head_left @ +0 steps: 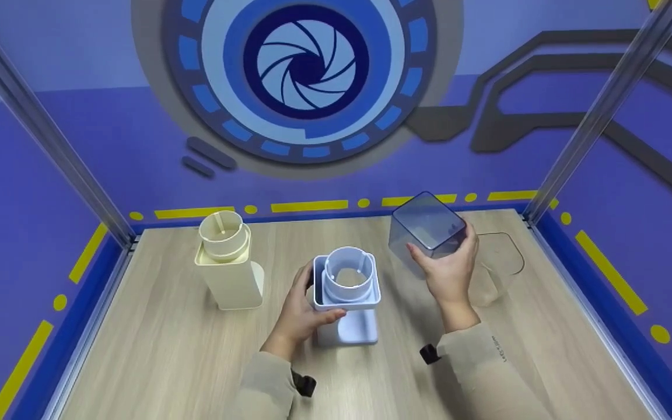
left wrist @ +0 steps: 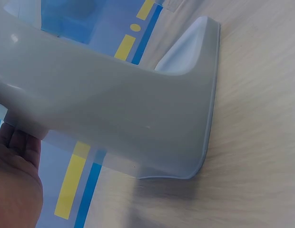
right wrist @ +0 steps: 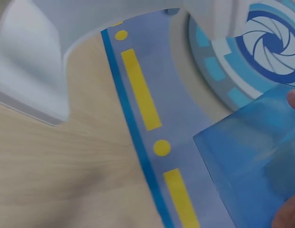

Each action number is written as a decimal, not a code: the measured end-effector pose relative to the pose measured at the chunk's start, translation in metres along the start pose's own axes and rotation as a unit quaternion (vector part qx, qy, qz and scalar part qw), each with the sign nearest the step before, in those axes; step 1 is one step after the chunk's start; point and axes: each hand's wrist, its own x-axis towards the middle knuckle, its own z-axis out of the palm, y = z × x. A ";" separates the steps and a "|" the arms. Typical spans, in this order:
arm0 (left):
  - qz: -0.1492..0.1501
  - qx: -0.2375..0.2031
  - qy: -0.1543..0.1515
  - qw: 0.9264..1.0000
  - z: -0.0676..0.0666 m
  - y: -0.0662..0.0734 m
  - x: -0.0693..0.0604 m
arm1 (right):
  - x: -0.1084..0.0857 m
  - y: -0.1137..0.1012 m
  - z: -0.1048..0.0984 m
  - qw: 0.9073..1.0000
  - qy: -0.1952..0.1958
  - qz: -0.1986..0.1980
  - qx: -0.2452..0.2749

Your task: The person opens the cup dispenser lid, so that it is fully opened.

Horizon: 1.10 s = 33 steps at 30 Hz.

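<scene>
My left hand point(head_left: 300, 319) grips a pale blue plastic dispenser stand point(head_left: 361, 328) by its square upper part, thumb at the front and fingers on the left side. A round collar tops the stand, with a foot below; I cannot tell whether the foot touches the table. In the left wrist view its body point(left wrist: 123, 109) hides part of the hand. Up and to the right, my right hand point(head_left: 451, 273) holds a see-through blue square container point(head_left: 426, 220), thumb and fingers on opposite sides. In the right wrist view only fingertips point(right wrist: 286, 213) show against that container point(right wrist: 242, 156).
A cream dispenser stand point(head_left: 232, 287) of similar shape stands on the wooden table point(head_left: 155, 350) at the left. Behind my right hand is a clear, brownish square container point(head_left: 496, 259). A patterned blue wall point(head_left: 312, 186) borders the back, with metal posts point(head_left: 598, 111) at the corners.
</scene>
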 end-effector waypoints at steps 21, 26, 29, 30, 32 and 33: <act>0.010 -0.008 0.001 1.000 0.000 -0.002 0.002 | -0.035 0.041 0.033 0.986 0.081 0.147 0.014; 0.010 -0.019 0.002 1.000 0.000 -0.002 0.001 | -0.037 0.047 0.037 0.983 0.081 0.165 -0.012; 0.008 -0.015 0.003 1.000 0.000 -0.002 0.001 | -0.040 0.052 0.040 0.981 0.081 0.173 -0.040; 0.008 -0.014 0.003 1.000 0.000 -0.002 0.001 | -0.041 0.055 0.041 0.980 0.083 0.176 -0.048; 0.010 -0.007 0.002 1.000 0.000 -0.002 0.001 | -0.043 0.059 0.043 0.978 0.091 0.181 -0.057; 0.010 -0.005 0.001 1.000 -0.001 -0.003 0.001 | -0.044 0.060 0.044 0.977 0.096 0.183 -0.059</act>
